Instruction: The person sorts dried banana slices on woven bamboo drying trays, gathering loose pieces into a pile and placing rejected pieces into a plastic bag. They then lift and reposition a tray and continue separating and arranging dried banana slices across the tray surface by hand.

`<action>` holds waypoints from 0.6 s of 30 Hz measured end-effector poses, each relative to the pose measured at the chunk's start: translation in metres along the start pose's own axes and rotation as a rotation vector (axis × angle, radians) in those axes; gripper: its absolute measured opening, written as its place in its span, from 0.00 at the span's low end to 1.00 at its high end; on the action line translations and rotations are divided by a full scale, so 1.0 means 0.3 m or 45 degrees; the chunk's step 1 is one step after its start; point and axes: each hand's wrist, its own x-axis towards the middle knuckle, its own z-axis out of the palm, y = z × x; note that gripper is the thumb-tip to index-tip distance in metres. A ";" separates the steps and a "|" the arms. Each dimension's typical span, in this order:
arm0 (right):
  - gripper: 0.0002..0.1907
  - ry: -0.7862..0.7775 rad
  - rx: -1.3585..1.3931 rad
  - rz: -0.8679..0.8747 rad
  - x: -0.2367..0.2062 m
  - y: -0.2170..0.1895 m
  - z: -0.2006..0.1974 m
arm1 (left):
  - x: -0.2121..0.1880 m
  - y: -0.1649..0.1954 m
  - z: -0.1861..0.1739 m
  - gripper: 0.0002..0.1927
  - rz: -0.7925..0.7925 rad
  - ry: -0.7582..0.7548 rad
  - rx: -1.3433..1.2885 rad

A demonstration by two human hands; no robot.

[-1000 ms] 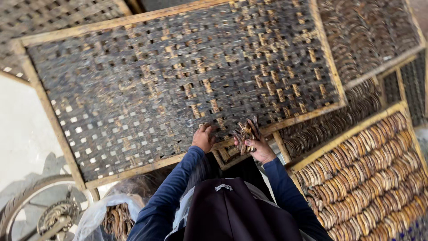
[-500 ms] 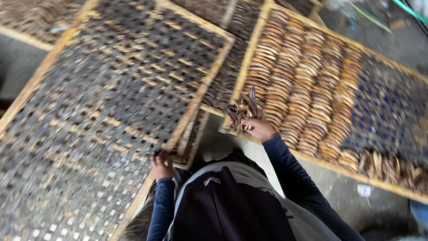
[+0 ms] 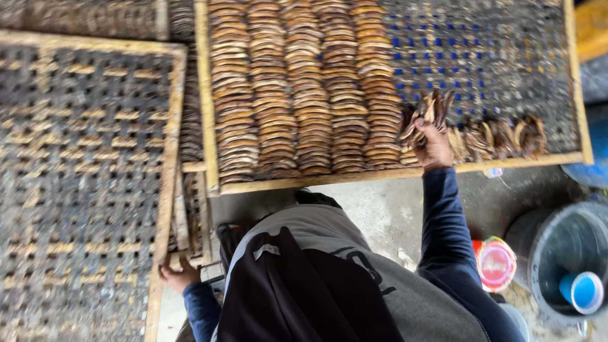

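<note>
My right hand (image 3: 434, 147) is raised over the near edge of a wooden-framed woven rack (image 3: 405, 176) and grips a bunch of dried brown fish (image 3: 423, 115). Several neat rows of dried fish (image 3: 297, 88) cover the left half of that rack; a loose line of dried fish pieces (image 3: 500, 136) lies along its near edge to the right of my hand. My left hand (image 3: 177, 277) rests against the wooden frame of an empty woven rack (image 3: 82, 177) at the left, fingers curled at its edge. Both arms wear blue sleeves.
More racks lie at the top left (image 3: 82, 19). On the concrete floor at the right stand a grey bucket (image 3: 557, 253) with a blue cup (image 3: 582, 291) in it and a red-and-white round lid (image 3: 496, 263). A blue container (image 3: 595, 158) is at the far right edge.
The view has swung right, from the empty rack to the fish-filled one. My right hand, still gripping the bunch of fish, has reached over that rack; my left hand stays on the empty rack's frame.
</note>
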 end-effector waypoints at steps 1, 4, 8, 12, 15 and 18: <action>0.25 0.018 0.050 -0.036 -0.006 -0.044 -0.070 | -0.018 0.014 -0.002 0.22 0.001 0.002 0.063; 0.22 0.137 0.064 -0.183 -0.002 -0.181 -0.277 | -0.086 0.068 -0.003 0.20 -0.067 -0.018 0.087; 0.32 0.227 -0.065 -0.437 0.008 -0.356 -0.570 | -0.162 0.144 0.015 0.19 -0.193 -0.091 0.099; 0.35 0.443 -0.187 -0.605 0.036 -0.522 -0.856 | -0.205 0.166 0.029 0.17 -0.026 -0.116 0.175; 0.31 0.532 -0.255 -0.779 0.072 -0.625 -1.014 | -0.198 0.155 0.027 0.16 0.187 -0.138 0.303; 0.33 0.680 -0.542 -0.907 0.121 -0.699 -1.128 | -0.146 0.159 0.011 0.15 0.418 -0.166 0.348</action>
